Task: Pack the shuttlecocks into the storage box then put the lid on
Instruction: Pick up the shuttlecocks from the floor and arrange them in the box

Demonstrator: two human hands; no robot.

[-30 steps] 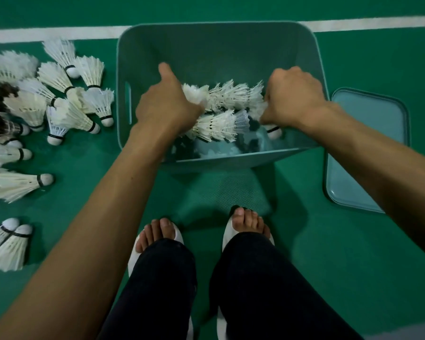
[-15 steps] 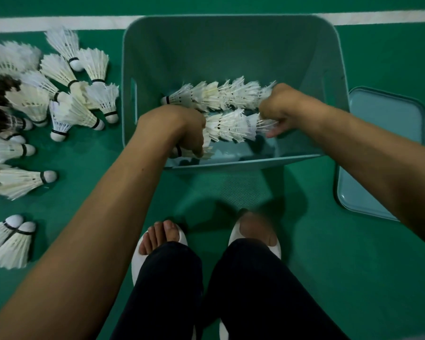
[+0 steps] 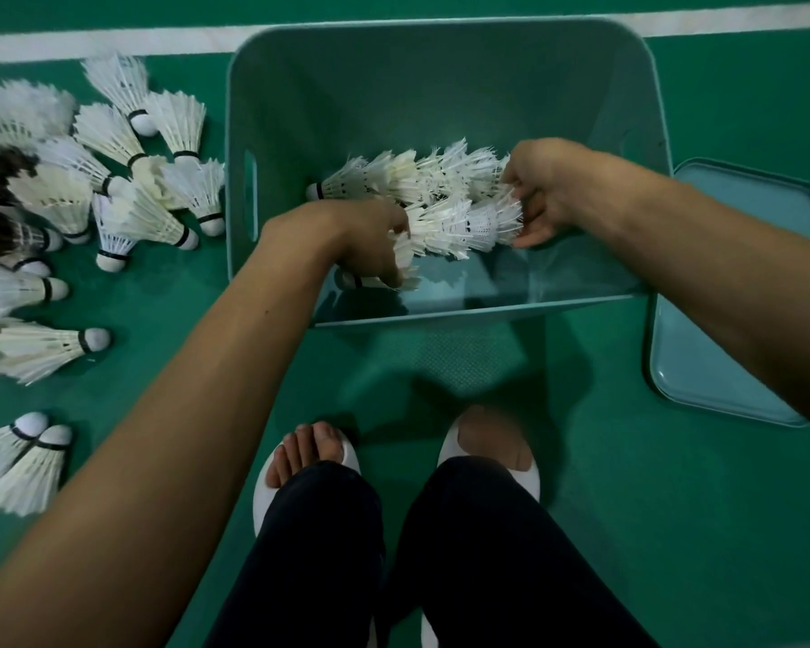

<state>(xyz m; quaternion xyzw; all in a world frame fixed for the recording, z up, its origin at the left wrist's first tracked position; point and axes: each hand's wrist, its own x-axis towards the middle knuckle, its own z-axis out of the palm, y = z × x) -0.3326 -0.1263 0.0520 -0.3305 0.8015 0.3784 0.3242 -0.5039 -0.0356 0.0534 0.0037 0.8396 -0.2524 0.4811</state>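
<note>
Since feather shuttlecocks weigh next to nothing and the skirts crush easily, go gentle here. Your left grip [image 3: 375,240] is curled round the left end of the lower stack [image 3: 454,222], where I'd guess the cork sits. Your right grip [image 3: 548,194] pinches the open feather skirt at the other end, and both are down inside the storage box [image 3: 242,133].

I'd hold by the cork, or cup the skirt loosely rather than squeeze it. Nested stacks flex and can slide apart mid-way.

Box contents: a second nested stack [image 3: 408,175] lies just behind the one you hold, and one single shuttlecock [image 3: 375,280] lies under your left grip.

Plenty of loose shuttlecocks [image 3: 127,212] lie on the floor left of the box. The lid [image 3: 721,320] lies on the floor to its right.
</note>
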